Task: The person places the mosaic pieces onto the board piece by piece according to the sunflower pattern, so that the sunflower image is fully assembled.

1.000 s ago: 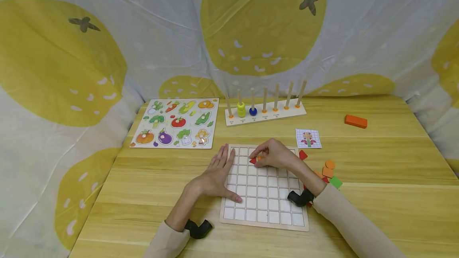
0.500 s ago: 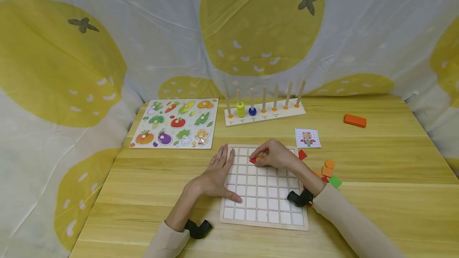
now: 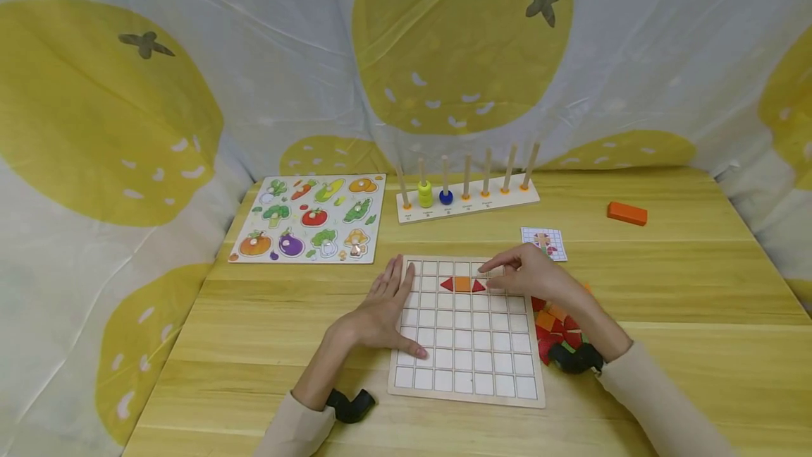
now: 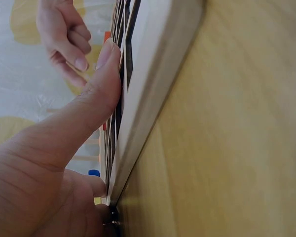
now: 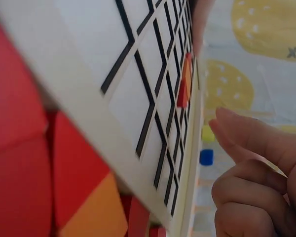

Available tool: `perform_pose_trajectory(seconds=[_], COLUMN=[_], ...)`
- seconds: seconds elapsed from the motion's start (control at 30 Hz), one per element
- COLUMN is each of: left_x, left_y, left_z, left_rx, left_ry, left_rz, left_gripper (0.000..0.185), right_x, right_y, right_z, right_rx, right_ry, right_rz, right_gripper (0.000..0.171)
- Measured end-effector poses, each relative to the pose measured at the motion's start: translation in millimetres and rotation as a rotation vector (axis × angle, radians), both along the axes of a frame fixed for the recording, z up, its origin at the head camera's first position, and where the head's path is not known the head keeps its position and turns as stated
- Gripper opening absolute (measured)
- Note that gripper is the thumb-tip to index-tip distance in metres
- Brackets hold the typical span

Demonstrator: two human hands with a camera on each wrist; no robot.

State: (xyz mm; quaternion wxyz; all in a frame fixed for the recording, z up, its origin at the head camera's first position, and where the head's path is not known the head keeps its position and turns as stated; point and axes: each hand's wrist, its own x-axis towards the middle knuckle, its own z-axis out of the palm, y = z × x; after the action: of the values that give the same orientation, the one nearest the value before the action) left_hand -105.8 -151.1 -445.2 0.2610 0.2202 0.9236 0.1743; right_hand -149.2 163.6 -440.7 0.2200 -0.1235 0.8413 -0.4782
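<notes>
A wooden grid board (image 3: pixel 453 340) lies on the table, its squares outlined by raised strips. Set in its second row are a red triangle (image 3: pixel 447 285), an orange square (image 3: pixel 463 284) and another red triangle (image 3: pixel 478 286). My left hand (image 3: pixel 380 316) rests on the board's left edge, fingers spread, the thumb lying over the grid in the left wrist view. Over the board's upper right, my right hand (image 3: pixel 529 275) holds nothing; thumb and index finger are apart, the other fingers bent. Loose red, orange and green tiles (image 3: pixel 553 330) lie beside the board, partly hidden by the right arm.
A small pattern card (image 3: pixel 555 242) lies behind the right hand, which partly covers it. Farther back stand a peg rack (image 3: pixel 507 197) with yellow and blue rings and, to the left, a vegetable puzzle board (image 3: pixel 339 231). An orange block (image 3: pixel 627 214) lies at the far right.
My right hand has let go of the left red triangle and moved right, uncovering the row of three tiles and hiding part of the card. My left hand has stayed put.
</notes>
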Motion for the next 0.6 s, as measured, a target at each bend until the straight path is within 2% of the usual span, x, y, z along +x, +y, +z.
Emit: perform_pose_trajectory(seconds=[0.2, 0.33, 0.43, 0.6], left_x=[0.4, 0.8, 0.7, 0.1], left_y=[0, 0, 0, 0], left_z=[0.6, 0.9, 0.2, -1.0], left_rx=[0.004, 0.0, -0.007, -0.012], left_ry=[0.005, 0.005, 0.005, 0.009], left_rz=[0.005, 0.003, -0.006, -0.005], left_gripper=[0.147, 0.147, 0.147, 0.147], right_x=[9.9, 16.1, 19.1, 19.8], right_y=[39, 61, 76, 97], right_z=[7.8, 6.9, 2.2, -8.7], right_rx=[0.031, 0.024, 0.009, -0.002], right_ry=[-0.016, -0.026, -0.032, -0.061], right_rz=[-0.076, -0.096, -0.067, 0.035], right_gripper=[0.029, 0.034, 0.036, 0.033])
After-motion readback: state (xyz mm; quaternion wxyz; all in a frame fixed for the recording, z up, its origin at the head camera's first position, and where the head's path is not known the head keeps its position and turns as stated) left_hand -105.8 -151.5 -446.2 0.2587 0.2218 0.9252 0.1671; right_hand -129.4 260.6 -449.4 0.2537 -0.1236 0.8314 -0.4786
